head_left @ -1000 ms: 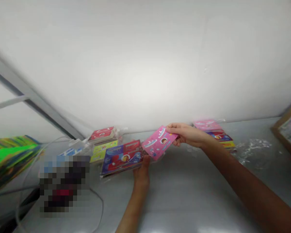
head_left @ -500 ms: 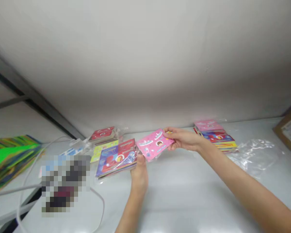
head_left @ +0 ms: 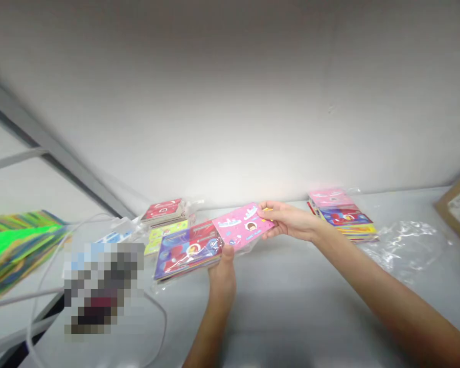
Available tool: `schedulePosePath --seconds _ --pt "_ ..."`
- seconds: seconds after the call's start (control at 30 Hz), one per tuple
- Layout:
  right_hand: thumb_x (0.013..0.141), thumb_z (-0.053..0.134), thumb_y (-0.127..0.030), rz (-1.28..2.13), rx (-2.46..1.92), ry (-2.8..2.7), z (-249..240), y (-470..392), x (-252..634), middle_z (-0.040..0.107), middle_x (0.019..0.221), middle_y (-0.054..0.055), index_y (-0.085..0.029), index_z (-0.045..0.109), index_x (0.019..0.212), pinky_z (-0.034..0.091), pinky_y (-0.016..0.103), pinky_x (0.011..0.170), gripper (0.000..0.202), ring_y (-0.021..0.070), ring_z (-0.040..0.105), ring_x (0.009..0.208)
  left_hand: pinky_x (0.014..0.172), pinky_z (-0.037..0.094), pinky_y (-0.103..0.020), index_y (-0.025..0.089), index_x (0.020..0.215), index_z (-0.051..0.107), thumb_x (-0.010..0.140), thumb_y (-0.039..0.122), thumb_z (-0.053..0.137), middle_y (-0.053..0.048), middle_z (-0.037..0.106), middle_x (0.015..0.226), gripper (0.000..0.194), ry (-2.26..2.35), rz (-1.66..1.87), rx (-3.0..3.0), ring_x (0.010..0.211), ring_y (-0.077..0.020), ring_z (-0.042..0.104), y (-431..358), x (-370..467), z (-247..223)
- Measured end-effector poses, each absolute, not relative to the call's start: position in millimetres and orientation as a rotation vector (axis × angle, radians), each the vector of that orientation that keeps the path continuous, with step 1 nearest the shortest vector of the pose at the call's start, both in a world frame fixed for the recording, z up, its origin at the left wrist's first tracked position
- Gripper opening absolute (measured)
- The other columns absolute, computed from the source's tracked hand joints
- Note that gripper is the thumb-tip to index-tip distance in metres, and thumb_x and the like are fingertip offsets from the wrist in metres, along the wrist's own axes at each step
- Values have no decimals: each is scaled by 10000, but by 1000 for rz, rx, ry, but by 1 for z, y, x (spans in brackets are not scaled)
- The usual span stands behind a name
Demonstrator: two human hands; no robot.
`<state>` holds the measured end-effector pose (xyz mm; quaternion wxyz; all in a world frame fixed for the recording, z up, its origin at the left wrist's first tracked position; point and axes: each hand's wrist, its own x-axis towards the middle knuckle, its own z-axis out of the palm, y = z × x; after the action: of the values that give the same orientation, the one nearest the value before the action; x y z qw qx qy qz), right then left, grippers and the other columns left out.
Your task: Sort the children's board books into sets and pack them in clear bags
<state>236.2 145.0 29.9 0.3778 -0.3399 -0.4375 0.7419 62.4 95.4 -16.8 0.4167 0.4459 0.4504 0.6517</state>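
Note:
My left hand (head_left: 223, 271) is closed on the right end of a clear plastic bag holding a stack of thin booklets, with a blue-and-red booklet (head_left: 189, 248) on top. Its thumb lies on top and the other fingers are hidden underneath. A pink booklet (head_left: 242, 225) with a cartoon face overlaps the right side of that stack; its left end seems to sit at the bag's mouth. My right hand (head_left: 283, 220) pinches the pink booklet by its right end, where a bit of yellow shows between the fingers.
Behind are red-covered booklets (head_left: 164, 210) and a yellow-green booklet (head_left: 163, 234). To the right lie pink, blue and yellow booklets (head_left: 341, 212), a crumpled clear bag (head_left: 410, 250) and a cardboard box (head_left: 458, 207). A white cable (head_left: 163, 317) and a pixelated patch are at left, near green sheets (head_left: 19, 248).
The pink booklet has shifted slightly left, further over the blue-and-red one. The bagged stack has moved a little right with my left hand. My right hand keeps its pinch.

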Motion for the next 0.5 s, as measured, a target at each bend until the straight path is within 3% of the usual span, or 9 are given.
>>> schedulePosePath --seconds 0.37,0.5 --pt "834 569 -159 1925 -829 -986 46 134 228 624 699 0 -143 517 753 592 193 568 98 108 669 551 1046 330 -439 197 1066 629 580 639 687 -84 652 1120 660 1004 1714 1025 1183 -298 497 96 62 -11" --pt "852 527 -127 2022 -744 -886 42 136 225 650 707 28 -113 571 843 585 170 550 47 116 673 563 1032 345 -434 208 974 660 589 615 700 -62 679 1031 562 1008 1733 996 1127 -283 535 97 61 -12"
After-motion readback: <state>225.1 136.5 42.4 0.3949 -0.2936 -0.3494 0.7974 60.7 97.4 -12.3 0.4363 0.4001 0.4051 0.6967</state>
